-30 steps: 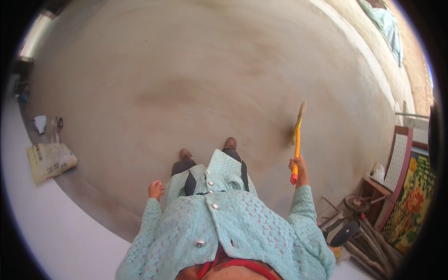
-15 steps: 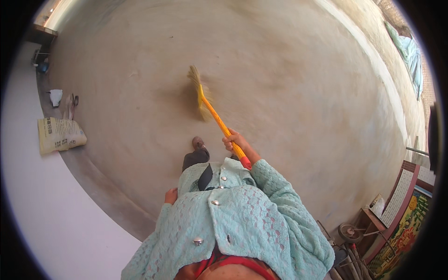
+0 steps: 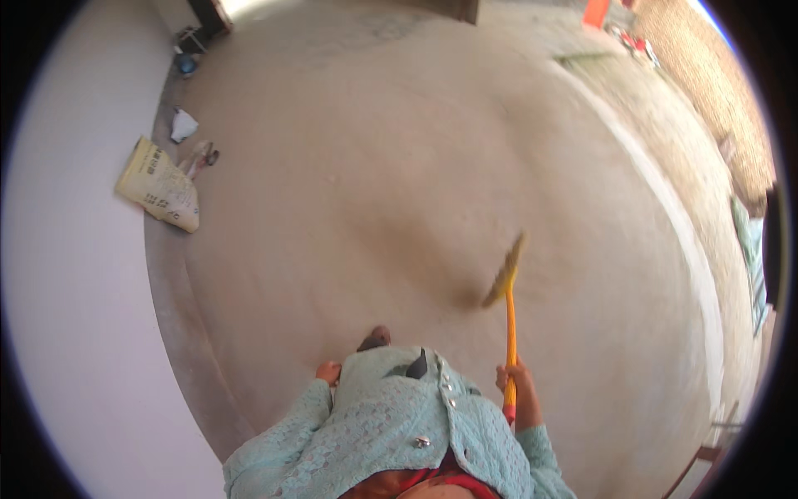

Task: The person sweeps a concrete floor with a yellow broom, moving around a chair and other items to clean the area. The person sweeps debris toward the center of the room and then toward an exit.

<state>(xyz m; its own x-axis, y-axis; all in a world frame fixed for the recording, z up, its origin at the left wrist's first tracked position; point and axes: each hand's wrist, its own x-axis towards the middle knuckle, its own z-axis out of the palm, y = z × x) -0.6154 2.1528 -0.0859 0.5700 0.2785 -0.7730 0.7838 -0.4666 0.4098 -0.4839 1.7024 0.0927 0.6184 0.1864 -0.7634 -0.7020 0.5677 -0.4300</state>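
A broom (image 3: pixel 511 324) with a yellow-orange handle and pale yellowish bristles reaches forward from my right hand (image 3: pixel 517 380). That hand is closed around the handle near its red end. The bristle head lies over the floor, ahead and to the right of my body, slightly blurred. My left hand (image 3: pixel 329 372) hangs low beside my hip, against the light green knitted jacket (image 3: pixel 374 416). Its fingers are mostly hidden, and I see nothing held there. A brown shoe (image 3: pixel 379 335) shows just past the jacket's hem.
Bare concrete floor (image 3: pixel 374 166) spreads ahead. Along the white wall (image 3: pixel 75 274) on the left lie a yellowish printed sack (image 3: pixel 162 187), a white bag (image 3: pixel 184 125) and a blue round object (image 3: pixel 186 64). A pale strip (image 3: pixel 665 187) curves along the right, with bluish-green cloth (image 3: pixel 752 274) beyond it.
The broom has swung from ahead of me to the right, with my right hand still around it. My view has turned, so the sack and wall items appear farther right and higher.
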